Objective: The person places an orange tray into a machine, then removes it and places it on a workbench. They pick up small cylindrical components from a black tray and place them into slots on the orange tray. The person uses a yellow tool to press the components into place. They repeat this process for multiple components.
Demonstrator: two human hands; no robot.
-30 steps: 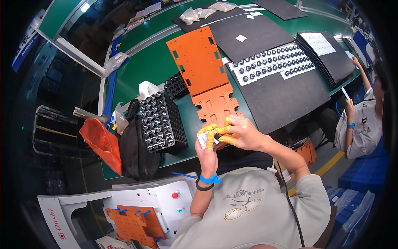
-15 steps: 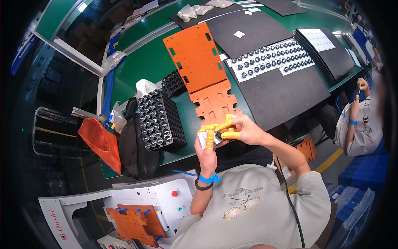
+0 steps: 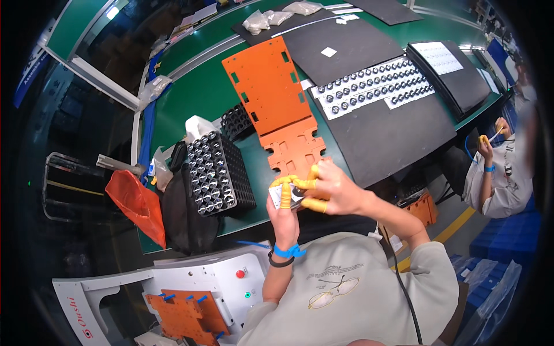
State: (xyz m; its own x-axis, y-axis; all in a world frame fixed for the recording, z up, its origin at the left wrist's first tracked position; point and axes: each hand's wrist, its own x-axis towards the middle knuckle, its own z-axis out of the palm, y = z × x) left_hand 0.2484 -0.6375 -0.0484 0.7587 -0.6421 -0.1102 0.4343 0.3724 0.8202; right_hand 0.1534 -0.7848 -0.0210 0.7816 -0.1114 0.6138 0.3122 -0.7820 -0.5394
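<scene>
In front of my chest my left hand (image 3: pixel 283 224) is closed on a small white plate (image 3: pixel 275 198), its thumb lying over the front. A small black part (image 3: pixel 298 193) shows at the plate's right side, mostly covered by fingers. My right hand (image 3: pixel 341 189) reaches in from the right, its fingers bent around that black part. Yellow finger covers are on several fingers of both hands. Just beyond my hands lies an orange fixture (image 3: pixel 294 151) with cut-outs, joined to a larger flat orange panel (image 3: pixel 266 86).
Left of the fixture stands a black rack (image 3: pixel 238 179) of round shiny-topped parts, with a smaller black rack (image 3: pixel 235 121) behind. White sheets (image 3: pixel 337 95) with rows of black round parts lie on black mats (image 3: pixel 392 138). An orange bag (image 3: pixel 135 202) hangs at the left edge. Another person (image 3: pixel 502 173) works at the right.
My right fingers have shifted around the black part, the index finger now lying across its top. Both hands have moved slightly left in view, as has the whole scene.
</scene>
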